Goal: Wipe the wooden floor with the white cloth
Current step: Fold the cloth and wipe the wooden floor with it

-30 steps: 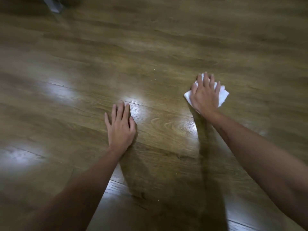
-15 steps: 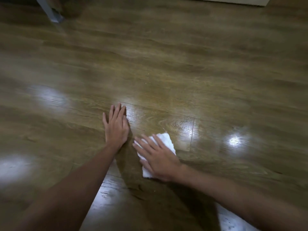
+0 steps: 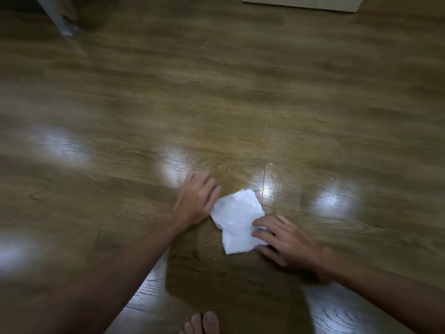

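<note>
The white cloth (image 3: 237,219) lies flat on the wooden floor (image 3: 240,104) and serves as the landmark here. Far up and to the left of the cloth, a pale slanted leg of some furniture (image 3: 61,20) crosses the corner; what it belongs to is cut off. Just left of the cloth, the left hand (image 3: 196,197) rests palm-down on the floor, its fingers (image 3: 206,183) loosely spread and holding nothing, the thumb side touching or nearly touching the cloth's left edge; blur hides which. On the cloth's right edge, the right hand (image 3: 285,241) presses down with its fingers (image 3: 263,222) laid flat on the fabric, pinning it rather than pinching it.

To wipe well, I judge the right palm should come further onto the cloth so pressure spreads over the whole patch, with the left hand bearing the body's weight as a brace. Strokes that overlap and follow the board grain should leave fewer streaks.

Below the cloth, toes of a foot (image 3: 204,321) are cut by the frame. Above and right of it, a pale box-like edge (image 3: 301,3) is cropped. Glare patches and motion blur hide whether the floor is wet or dusty.
</note>
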